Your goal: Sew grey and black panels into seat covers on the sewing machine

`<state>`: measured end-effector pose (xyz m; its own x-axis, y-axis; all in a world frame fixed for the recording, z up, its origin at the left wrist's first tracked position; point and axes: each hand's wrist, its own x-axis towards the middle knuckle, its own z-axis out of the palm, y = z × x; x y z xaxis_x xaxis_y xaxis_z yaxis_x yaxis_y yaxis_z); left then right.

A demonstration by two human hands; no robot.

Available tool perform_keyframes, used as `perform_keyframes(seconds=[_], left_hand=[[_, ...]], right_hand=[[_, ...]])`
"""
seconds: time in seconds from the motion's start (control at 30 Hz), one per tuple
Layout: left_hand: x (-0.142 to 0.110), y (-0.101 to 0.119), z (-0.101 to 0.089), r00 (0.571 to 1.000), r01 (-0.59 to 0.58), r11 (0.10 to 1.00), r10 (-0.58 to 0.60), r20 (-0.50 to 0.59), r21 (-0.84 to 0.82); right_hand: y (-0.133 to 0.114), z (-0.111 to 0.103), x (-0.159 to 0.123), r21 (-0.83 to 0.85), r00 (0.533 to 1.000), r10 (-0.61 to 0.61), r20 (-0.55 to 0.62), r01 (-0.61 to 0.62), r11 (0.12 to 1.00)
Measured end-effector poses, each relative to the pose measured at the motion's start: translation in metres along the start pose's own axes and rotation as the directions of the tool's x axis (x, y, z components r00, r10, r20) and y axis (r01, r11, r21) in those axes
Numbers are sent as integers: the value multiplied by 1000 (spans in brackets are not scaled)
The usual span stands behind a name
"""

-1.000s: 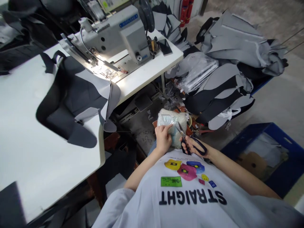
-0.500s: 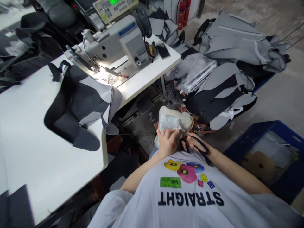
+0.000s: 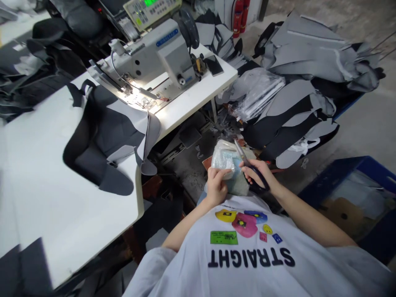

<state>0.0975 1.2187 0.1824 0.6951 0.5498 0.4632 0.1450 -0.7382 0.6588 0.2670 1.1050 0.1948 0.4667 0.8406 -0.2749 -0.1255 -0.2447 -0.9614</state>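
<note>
A package wrapped in clear plastic (image 3: 223, 156) rests on my lap, with pale blue and whitish material showing through its front. My left hand (image 3: 217, 185) is closed on the near left edge of the wrapping. In my right hand (image 3: 260, 175) is a pair of scissors (image 3: 241, 152) with dark handles. The metal blades point up and away over the package and look closed together. What exactly lies inside the wrapping I cannot make out.
On the white table (image 3: 173, 119) to the left stand a sewing machine (image 3: 145, 57), a phone (image 3: 213, 65) and a dark sewn piece (image 3: 105, 136). Grey and black cut pieces (image 3: 297, 107) are heaped ahead right. A blue bin (image 3: 349, 198) sits on the right.
The scissors have swung from low against the package to pointing up and away. More of the package's pale blue front shows, and my hands have moved slightly apart.
</note>
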Motion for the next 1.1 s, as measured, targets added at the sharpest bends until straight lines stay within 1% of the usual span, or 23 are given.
perform_keyframes(seconds=[0.03, 0.07, 0.1, 0.13, 0.17, 0.2, 0.3, 0.37, 0.4, 0.47, 0.5, 0.53, 0.57, 0.6, 0.67, 0.7, 0.73, 0.8, 0.83, 0.9, 0.97, 1.03, 1.1], left_hand=[[0, -2, -1, 998, 33, 999, -34, -45, -23], [-1, -3, -2, 995, 50, 998, -52, -82, -35], [-1, -3, -2, 993, 51, 998, -55, -106, -38], [-2, -3, -2, 992, 37, 999, -42, -117, -39], [-2, -2, -2, 993, 7, 999, -12, -116, -38], [-3, 0, -1, 994, -37, 999, 32, -107, -39], [-3, 3, 0, 983, -174, 984, 171, -72, -36], [-3, 1, -2, 978, -202, 979, 201, -55, -21], [-3, -2, -3, 981, -186, 983, 185, -58, -6], [-2, -10, -5, 992, -87, 995, 91, -84, 46], [0, -15, -6, 996, -8, 997, 15, -90, 76], [3, -19, -7, 995, 79, 992, -72, -71, 102], [8, -22, -6, 987, 161, 979, -160, -20, 125], [14, -25, -6, 970, 225, 963, -236, 58, 148], [28, -26, -2, 924, 281, 938, -322, 209, 204], [36, -25, -1, 907, 281, 930, -338, 253, 236], [44, -25, 0, 897, 278, 923, -348, 271, 266], [58, -27, 0, 890, 285, 912, -366, 271, 294], [63, -30, -1, 888, 300, 912, -374, 269, 279], [68, -41, -6, 879, 366, 912, -404, 254, 185], [69, -56, -11, 855, 487, 873, -474, 211, -12], [66, -69, -14, 792, 609, 743, -589, 159, -277], [61, -77, -16, 720, 650, 596, -682, 131, -471]], right_hand=[[0, -3, 1, -197, 991, -88, -100, 67, 978], [0, -5, 3, -386, 961, -193, -198, 105, 917], [2, -6, 5, -535, 918, -292, -267, 110, 837], [5, -5, 8, -633, 883, -360, -302, 97, 768], [8, -3, 12, -681, 867, -388, -312, 81, 728], [11, -1, 17, -687, 872, -381, -308, 74, 723], [19, 0, 30, -590, 926, -261, -273, 53, 806], [22, -8, 34, -545, 947, -198, -255, 28, 838], [23, -14, 34, -539, 952, -184, -244, 24, 842], [25, -25, 31, -539, 959, -172, -223, 26, 842], [26, -29, 29, -537, 962, -164, -219, 22, 843], [26, -32, 28, -533, 963, -156, -222, 14, 846], [27, -33, 27, -528, 962, -148, -227, 6, 849], [27, -33, 27, -521, 962, -143, -233, 1, 853], [26, -29, 28, -512, 961, -153, -228, 15, 859], [25, -26, 29, -513, 963, -168, -212, 36, 858], [23, -24, 30, -517, 964, -187, -192, 63, 854], [19, -21, 30, -533, 961, -222, -167, 101, 840], [17, -21, 28, -540, 959, -229, -165, 106, 835], [16, -24, 23, -544, 960, -224, -166, 101, 833], [16, -29, 17, -524, 967, -214, -139, 111, 844], [19, -34, 11, -466, 973, -209, -102, 139, 874], [25, -37, 6, -364, 969, -226, -103, 175, 915]])
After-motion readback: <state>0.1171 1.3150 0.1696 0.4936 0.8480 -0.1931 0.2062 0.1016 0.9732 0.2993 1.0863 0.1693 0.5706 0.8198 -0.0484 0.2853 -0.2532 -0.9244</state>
